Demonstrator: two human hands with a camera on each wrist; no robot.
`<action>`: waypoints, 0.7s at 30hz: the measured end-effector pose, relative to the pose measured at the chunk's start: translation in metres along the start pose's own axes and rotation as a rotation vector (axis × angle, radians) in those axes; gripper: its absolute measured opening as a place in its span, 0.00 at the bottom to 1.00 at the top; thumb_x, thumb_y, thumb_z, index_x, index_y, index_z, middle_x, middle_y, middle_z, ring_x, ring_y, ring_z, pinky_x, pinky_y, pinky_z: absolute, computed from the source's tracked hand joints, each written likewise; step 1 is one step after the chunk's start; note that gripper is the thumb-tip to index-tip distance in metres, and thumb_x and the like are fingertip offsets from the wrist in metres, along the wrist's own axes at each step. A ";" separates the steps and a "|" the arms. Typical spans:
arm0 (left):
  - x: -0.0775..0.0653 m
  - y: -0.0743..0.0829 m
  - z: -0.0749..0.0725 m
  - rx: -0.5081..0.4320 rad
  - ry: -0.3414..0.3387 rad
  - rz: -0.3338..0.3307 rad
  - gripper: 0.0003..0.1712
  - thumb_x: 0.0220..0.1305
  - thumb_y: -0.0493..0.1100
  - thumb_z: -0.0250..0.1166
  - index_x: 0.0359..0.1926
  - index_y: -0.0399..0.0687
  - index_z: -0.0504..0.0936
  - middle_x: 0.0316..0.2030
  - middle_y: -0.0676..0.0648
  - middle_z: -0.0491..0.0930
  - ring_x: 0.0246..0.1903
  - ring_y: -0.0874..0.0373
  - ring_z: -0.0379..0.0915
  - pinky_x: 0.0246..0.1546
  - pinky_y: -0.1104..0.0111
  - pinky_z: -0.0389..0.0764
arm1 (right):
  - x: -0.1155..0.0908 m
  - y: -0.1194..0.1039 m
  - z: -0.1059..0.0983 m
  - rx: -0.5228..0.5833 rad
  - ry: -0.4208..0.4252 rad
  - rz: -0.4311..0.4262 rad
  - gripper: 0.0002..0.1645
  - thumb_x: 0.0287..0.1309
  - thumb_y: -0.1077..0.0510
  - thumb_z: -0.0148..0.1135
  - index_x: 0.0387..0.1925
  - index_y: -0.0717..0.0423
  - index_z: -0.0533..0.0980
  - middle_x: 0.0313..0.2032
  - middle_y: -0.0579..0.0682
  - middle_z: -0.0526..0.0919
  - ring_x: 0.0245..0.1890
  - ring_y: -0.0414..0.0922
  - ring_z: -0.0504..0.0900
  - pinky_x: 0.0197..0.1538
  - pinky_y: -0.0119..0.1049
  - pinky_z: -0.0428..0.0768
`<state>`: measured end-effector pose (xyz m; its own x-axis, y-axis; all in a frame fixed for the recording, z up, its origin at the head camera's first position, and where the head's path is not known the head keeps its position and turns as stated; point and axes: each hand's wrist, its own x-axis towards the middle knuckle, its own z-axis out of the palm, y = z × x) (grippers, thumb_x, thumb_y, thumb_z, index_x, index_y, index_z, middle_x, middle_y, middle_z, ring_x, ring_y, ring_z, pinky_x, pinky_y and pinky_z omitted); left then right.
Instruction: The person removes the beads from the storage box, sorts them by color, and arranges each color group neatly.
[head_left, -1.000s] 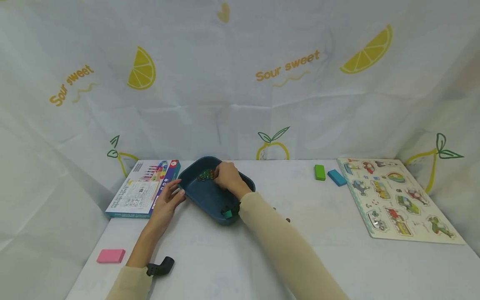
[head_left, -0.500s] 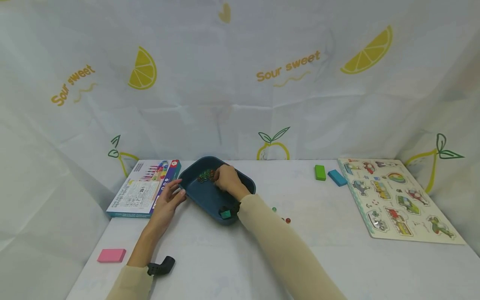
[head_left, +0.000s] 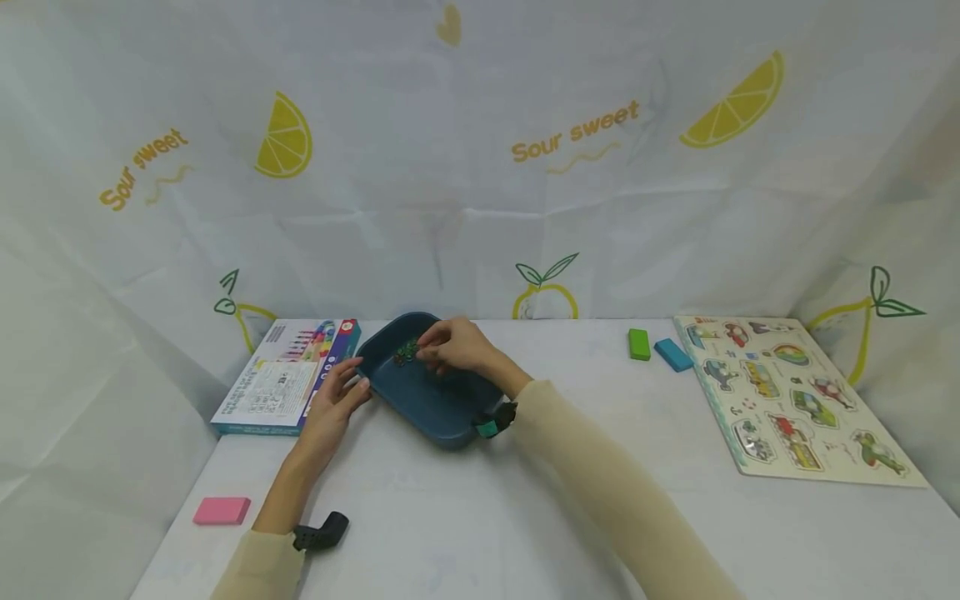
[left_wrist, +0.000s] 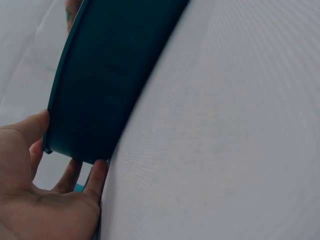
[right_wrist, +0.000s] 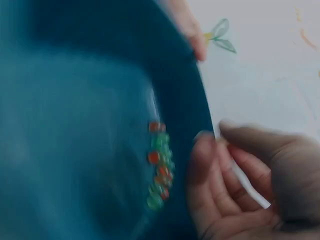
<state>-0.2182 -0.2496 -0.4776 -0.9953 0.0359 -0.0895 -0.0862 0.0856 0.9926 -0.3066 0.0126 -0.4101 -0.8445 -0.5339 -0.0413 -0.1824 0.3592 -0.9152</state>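
A dark blue plastic tray (head_left: 420, 392) stands at the back of the table, turned diagonally. Small red and green glass marbles (head_left: 406, 353) lie clustered at its far left end, and the right wrist view shows these marbles (right_wrist: 160, 167) in a row along the wall. My left hand (head_left: 333, 404) holds the tray's left corner, its fingertips against the rim and outer wall (left_wrist: 115, 75). Over the tray is my right hand (head_left: 463, 346), fingers bent and thumb near the forefinger. Blur in the right wrist view hides what, if anything, is between the fingertips; a pale strip (right_wrist: 247, 185) shows among the fingers.
A boxed set (head_left: 277, 383) lies left of the tray, and a pink block (head_left: 222, 511) nearer the front. On the right are a green block (head_left: 639, 344), a blue block (head_left: 673, 355) and a picture puzzle board (head_left: 795, 400). A white printed cloth (head_left: 420, 208) hangs behind.
My right hand has risen from the marbles, and its forearm has shifted right. Red and green marbles seen on the table beside the sleeve are out of sight. My left hand stays put.
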 end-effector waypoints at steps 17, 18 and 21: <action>0.001 0.000 0.000 0.021 0.012 -0.006 0.36 0.80 0.56 0.60 0.81 0.60 0.58 0.84 0.46 0.53 0.80 0.48 0.59 0.74 0.66 0.75 | -0.147 0.037 -0.085 0.066 -0.081 -0.024 0.17 0.70 0.59 0.68 0.54 0.66 0.81 0.43 0.70 0.85 0.36 0.59 0.85 0.38 0.40 0.87; 0.001 0.000 0.000 0.025 0.014 -0.006 0.36 0.80 0.56 0.60 0.81 0.60 0.58 0.84 0.46 0.53 0.80 0.48 0.59 0.73 0.68 0.76 | -0.156 0.043 -0.089 0.039 -0.080 -0.024 0.16 0.70 0.59 0.68 0.53 0.65 0.81 0.42 0.69 0.85 0.35 0.56 0.85 0.38 0.39 0.87; 0.001 0.000 0.000 0.028 0.009 -0.005 0.37 0.80 0.56 0.60 0.82 0.60 0.58 0.84 0.46 0.53 0.81 0.48 0.59 0.68 0.74 0.78 | -0.183 0.063 -0.101 -0.028 -0.070 -0.018 0.15 0.70 0.60 0.68 0.51 0.67 0.82 0.40 0.66 0.86 0.32 0.49 0.84 0.34 0.35 0.86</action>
<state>-0.2191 -0.2496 -0.4772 -0.9953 0.0262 -0.0933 -0.0898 0.1132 0.9895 -0.2146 0.2098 -0.4196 -0.8037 -0.5926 -0.0537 -0.2120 0.3695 -0.9047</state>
